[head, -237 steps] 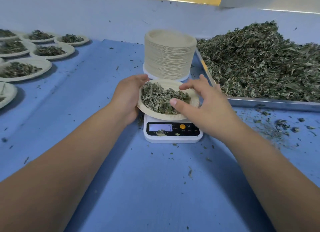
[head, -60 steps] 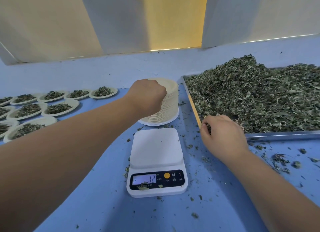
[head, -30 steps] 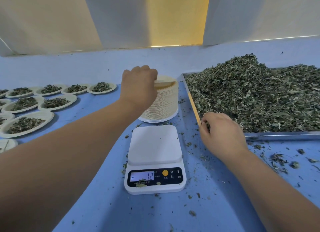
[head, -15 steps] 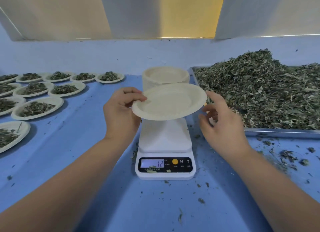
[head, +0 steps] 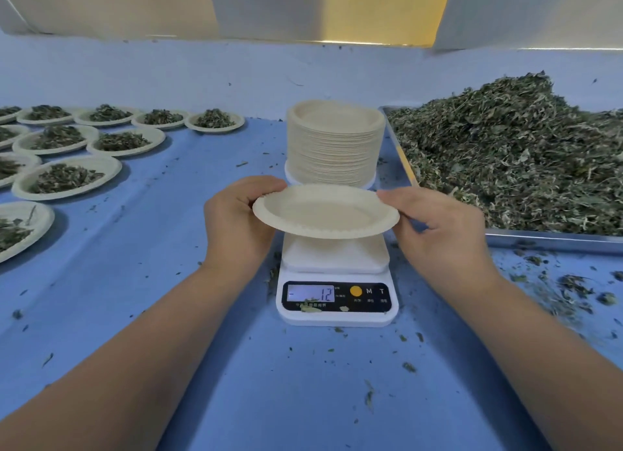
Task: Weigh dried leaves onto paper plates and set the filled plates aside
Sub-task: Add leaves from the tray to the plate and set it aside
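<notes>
An empty paper plate [head: 325, 211] hangs just above the white scale [head: 335, 265], whose display reads -12. My left hand [head: 237, 223] pinches the plate's left rim with the thumb on top. My right hand [head: 438, 228] holds the right rim the same way. Behind the scale stands a tall stack of empty plates [head: 335, 144]. A big heap of dried leaves [head: 515, 154] fills a metal tray [head: 553, 241] at the right.
Several filled plates [head: 67, 177] lie in rows on the blue table at the left. Loose leaf crumbs [head: 569, 292] are scattered in front of the tray and around the scale. A blue wall rises behind the table.
My left hand took one plate off the stack and brought it over the scale. My right hand left the tray's edge and took hold of the plate's right rim.
</notes>
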